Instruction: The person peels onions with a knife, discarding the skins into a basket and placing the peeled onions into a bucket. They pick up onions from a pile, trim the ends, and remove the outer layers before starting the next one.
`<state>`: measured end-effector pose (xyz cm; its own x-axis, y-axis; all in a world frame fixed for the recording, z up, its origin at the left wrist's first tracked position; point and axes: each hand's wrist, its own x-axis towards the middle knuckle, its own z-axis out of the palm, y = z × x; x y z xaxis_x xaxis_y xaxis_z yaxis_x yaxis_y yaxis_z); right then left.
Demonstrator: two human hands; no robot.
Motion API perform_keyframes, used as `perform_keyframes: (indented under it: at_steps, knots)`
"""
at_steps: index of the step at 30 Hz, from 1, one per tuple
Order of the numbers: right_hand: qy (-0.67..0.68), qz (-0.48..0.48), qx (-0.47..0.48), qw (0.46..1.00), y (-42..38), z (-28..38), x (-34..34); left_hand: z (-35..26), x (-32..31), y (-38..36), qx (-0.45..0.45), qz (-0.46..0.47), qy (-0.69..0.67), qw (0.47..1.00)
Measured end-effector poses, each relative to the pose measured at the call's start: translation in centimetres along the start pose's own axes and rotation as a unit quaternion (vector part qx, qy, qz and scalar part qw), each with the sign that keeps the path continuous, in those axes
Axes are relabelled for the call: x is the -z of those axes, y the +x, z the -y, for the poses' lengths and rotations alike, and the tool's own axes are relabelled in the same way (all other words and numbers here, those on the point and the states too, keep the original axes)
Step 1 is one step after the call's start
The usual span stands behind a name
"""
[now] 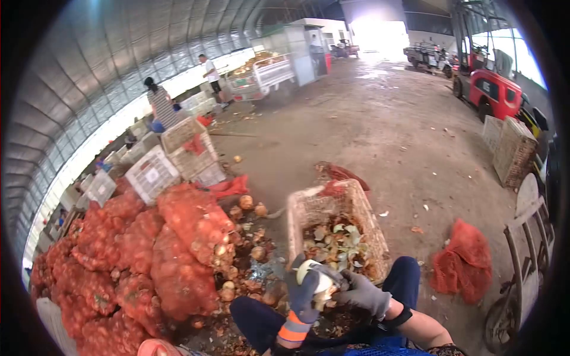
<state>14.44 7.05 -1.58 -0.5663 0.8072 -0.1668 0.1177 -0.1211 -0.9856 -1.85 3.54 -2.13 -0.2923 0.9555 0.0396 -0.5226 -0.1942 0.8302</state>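
Both my hands wear grey gloves and meet low in the middle of the view. My left hand [303, 287], with an orange band at the wrist, is wrapped round a pale peeled onion [324, 281]. Against the onion's right side are the bent fingers of my right hand [363, 292]; whether they hold a small tool is hidden. Just beyond my hands stands a dirty white plastic crate [375, 242] with onion skins and scraps [336, 240] in it. Loose onions [258, 253] lie on the ground to the left of the crate.
Red mesh sacks of onions [184, 279] are piled at left, with white crates [152, 174] behind. An empty red net [463, 261] lies at right, near a cart [525, 255]. Two people [210, 74] stand farther back by a loaded truck [261, 77]. A red forklift [494, 90] is at upper right.
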Motion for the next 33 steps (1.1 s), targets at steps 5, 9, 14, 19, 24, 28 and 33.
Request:
perform_keyframes:
  at_steps: [5,9,14,19,24,28,33]
  knots:
    - [-0.123,0.011,0.031,0.992,-0.4,1.5,0.0,0.6,0.8,0.5,-0.051,0.001,0.002,0.999]
    - [-0.37,-0.015,0.025,0.929,-1.0,2.3,0.8,-3.4,0.3,0.8,0.169,0.007,-0.297,0.94]
    - [-0.464,-0.094,0.034,0.88,4.5,-1.6,5.1,-5.2,-1.7,0.1,0.175,0.003,-0.251,0.952]
    - [-0.215,-0.118,0.087,0.966,2.9,4.1,4.4,-4.0,0.6,0.8,0.116,0.126,-0.23,0.958]
    - [-0.158,-0.051,0.115,0.979,2.4,6.3,3.4,-4.0,-1.3,-1.3,0.135,0.026,-0.231,0.963]
    - [-0.266,0.001,0.141,0.954,2.4,7.1,2.8,-3.6,-0.9,-1.6,0.095,0.067,-0.149,0.982]
    - [-0.265,0.051,0.141,0.952,1.7,7.2,2.3,-4.2,-2.0,-2.8,0.05,0.076,-0.031,0.995]
